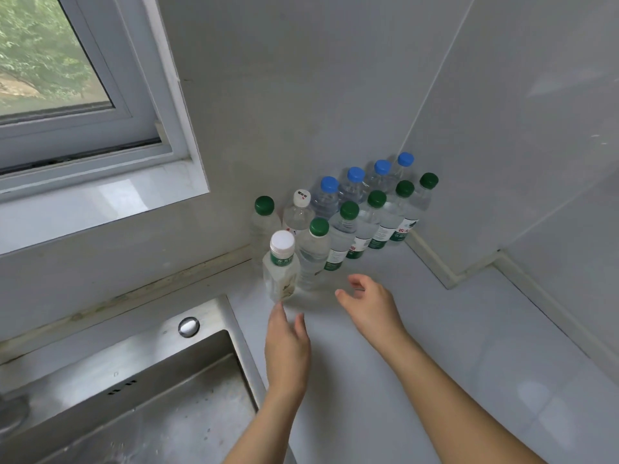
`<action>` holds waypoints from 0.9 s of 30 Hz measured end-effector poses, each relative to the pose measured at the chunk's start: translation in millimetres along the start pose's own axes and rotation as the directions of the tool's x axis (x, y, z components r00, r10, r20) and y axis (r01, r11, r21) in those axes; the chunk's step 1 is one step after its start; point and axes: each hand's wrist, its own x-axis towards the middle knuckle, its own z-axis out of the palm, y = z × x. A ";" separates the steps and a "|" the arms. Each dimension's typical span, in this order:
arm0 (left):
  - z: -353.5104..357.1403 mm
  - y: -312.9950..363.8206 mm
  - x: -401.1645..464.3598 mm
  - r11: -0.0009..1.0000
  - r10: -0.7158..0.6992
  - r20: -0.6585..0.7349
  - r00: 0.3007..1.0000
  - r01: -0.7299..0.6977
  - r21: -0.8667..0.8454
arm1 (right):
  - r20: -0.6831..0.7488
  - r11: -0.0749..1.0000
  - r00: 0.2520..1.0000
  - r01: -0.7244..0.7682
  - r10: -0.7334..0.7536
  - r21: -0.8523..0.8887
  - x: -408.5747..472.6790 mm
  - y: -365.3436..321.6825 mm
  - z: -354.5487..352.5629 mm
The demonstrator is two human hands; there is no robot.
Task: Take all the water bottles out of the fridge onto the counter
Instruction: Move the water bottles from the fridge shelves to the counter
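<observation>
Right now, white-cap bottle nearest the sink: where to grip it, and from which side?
Grip the white-cap bottle on its squarish body below the green neck band, coming from the front, the person's side. It stands upright; a green-cap bottle crowds its right and rear. The left hand, open just in front, seems best placed. The right hand hovers open nearby.

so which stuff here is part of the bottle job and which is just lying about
Part of the job:
- water bottles
- counter
- left hand, right hand, both holding nothing

Just there:
- sink
- window
</observation>
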 end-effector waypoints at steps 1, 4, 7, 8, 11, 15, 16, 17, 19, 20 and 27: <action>7.2 -0.8 -6.8 1.000 0.018 0.035 0.999 -0.018 0.013 | -0.017 1.000 1.000 -0.008 0.008 -0.001 -3.5 6.0 -6.0; 25.7 2.7 -13.7 0.992 0.086 0.125 0.988 -0.096 0.077 | -0.052 0.999 0.998 -0.043 0.042 -0.014 -13.5 25.8 -23.2; 44.8 16.7 -11.2 0.956 0.218 0.218 0.951 -0.253 0.148 | -0.087 0.995 0.992 -0.097 0.095 -0.016 -24.9 50.0 -46.7; 51.8 22.2 -10.6 0.933 0.264 0.255 0.930 -0.313 0.175 | -0.103 0.993 0.988 -0.118 0.116 -0.014 -29.3 58.7 -55.5; 75.5 40.6 -16.9 0.850 0.383 0.383 0.841 -0.483 0.212 | -0.158 0.984 0.972 -0.179 0.174 -0.014 -45.5 85.1 -84.6; 104.9 63.2 -41.6 0.734 0.479 0.521 0.707 -0.648 0.205 | -0.219 0.970 0.946 -0.242 0.241 0.020 -71.7 115.9 -118.2; 111.3 66.6 -50.3 0.706 0.489 0.549 0.678 -0.677 0.207 | -0.233 0.967 0.939 -0.254 0.253 0.026 -79.5 122.9 -125.9; 117.5 70.8 -60.9 0.681 0.493 0.577 0.651 -0.701 0.209 | -0.247 0.963 0.932 -0.266 0.266 0.035 -88.8 131.3 -133.9; 129.6 79.1 -86.6 0.631 0.492 0.634 0.596 -0.746 0.212 | -0.277 0.956 0.916 -0.284 0.291 0.068 -111.9 148.5 -152.3; 134.8 81.8 -97.3 0.609 0.493 0.654 0.574 -0.764 0.211 | -0.286 0.953 0.910 -0.292 0.301 0.075 -122.0 154.5 -160.6; 169.6 109.9 -223.9 0.435 0.524 0.780 0.343 -0.895 0.101 | -0.414 0.915 0.816 -0.370 0.403 0.161 -244.8 220.7 -225.8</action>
